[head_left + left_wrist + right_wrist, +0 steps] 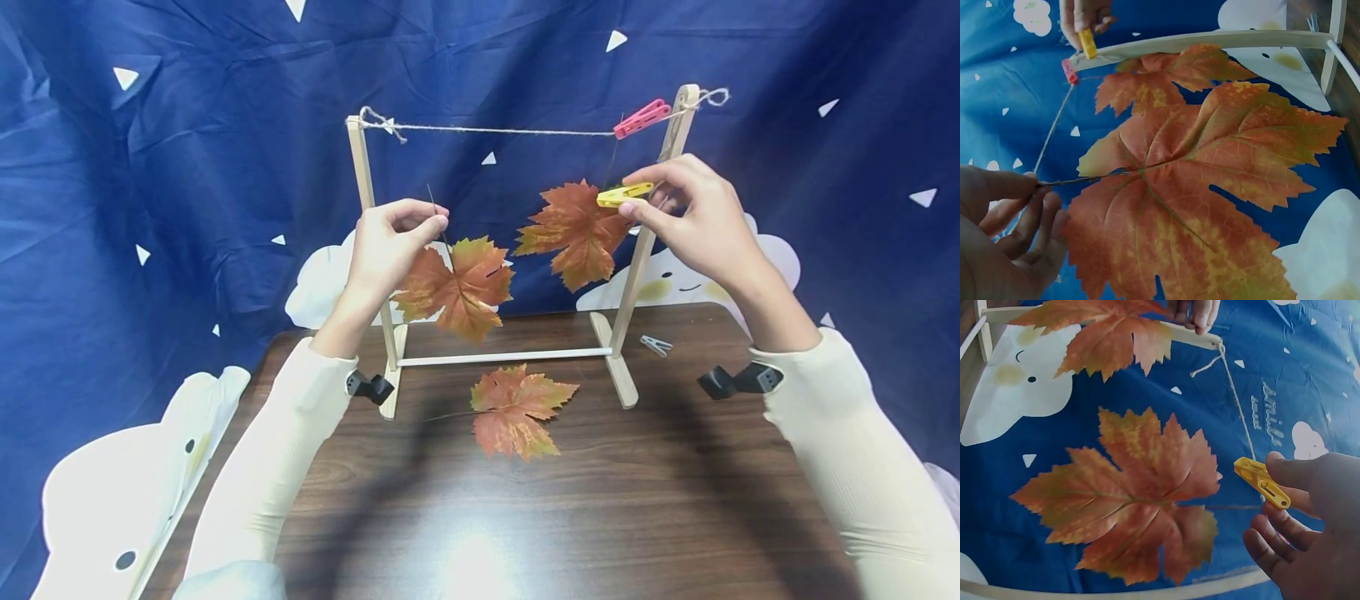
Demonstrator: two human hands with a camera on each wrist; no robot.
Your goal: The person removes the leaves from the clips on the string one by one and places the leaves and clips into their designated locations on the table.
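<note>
Pinching left hand (390, 246): left leaf (461, 287) by stem (1079, 180)
Right hand (701, 217): pinches yellow clothespin (617, 197)
Left leaf: probably light, pliable; stem suits gripping

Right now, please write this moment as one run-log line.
left hand: pinching leaf stem | right hand: holding yellow clothespin | pink clothespin: on string | another leaf: on table

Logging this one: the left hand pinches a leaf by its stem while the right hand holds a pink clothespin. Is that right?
Not quite: the clothespin in the right hand is yellow, as the head view shows. The left hand does pinch a leaf by its stem.
</note>
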